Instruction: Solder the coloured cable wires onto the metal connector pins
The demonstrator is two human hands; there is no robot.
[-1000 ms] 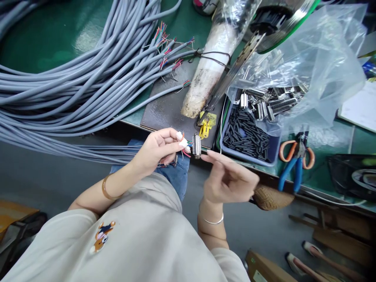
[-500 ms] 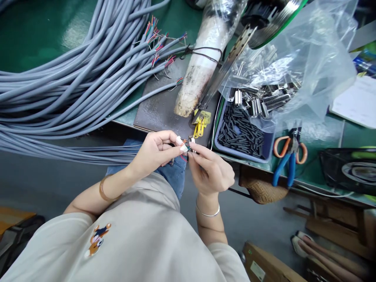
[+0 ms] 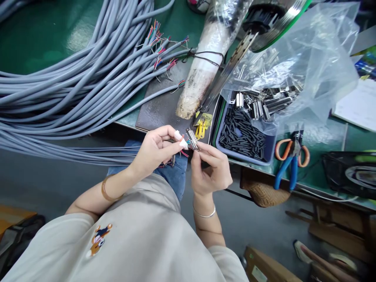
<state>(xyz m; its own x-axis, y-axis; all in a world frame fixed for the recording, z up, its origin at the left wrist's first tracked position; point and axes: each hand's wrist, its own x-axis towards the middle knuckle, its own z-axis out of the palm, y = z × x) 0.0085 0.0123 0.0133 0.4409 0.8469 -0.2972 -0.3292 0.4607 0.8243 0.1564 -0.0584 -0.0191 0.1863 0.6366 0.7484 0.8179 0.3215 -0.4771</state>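
Between finger and thumb, my right hand (image 3: 210,166) pinches a metal multi-pin connector (image 3: 192,138), tilted at the bench's front edge. My left hand (image 3: 161,150), with white wraps on its thumb and a fingertip, closes on thin coloured wires (image 3: 184,152) beside the connector's pin side. Some wire ends reach the pins; whether they are joined cannot be made out. Grey cables (image 3: 117,153) run from the left to my left hand. Below it, another connector (image 3: 171,161) lies partly hidden over my lap.
A blue bin (image 3: 245,152) of short black tubes stands right of my hands, beside a plastic bag (image 3: 317,66) of connectors. Cutters (image 3: 293,152) lie farther right. A wrapped white roll (image 3: 195,78) and solder spool (image 3: 279,23) stand behind; stripped grey cables (image 3: 88,74) fill the left.
My right hand has shifted slightly left and down, and the connector has turned so its long row of pins shows. My left hand keeps its pinch on the wires.
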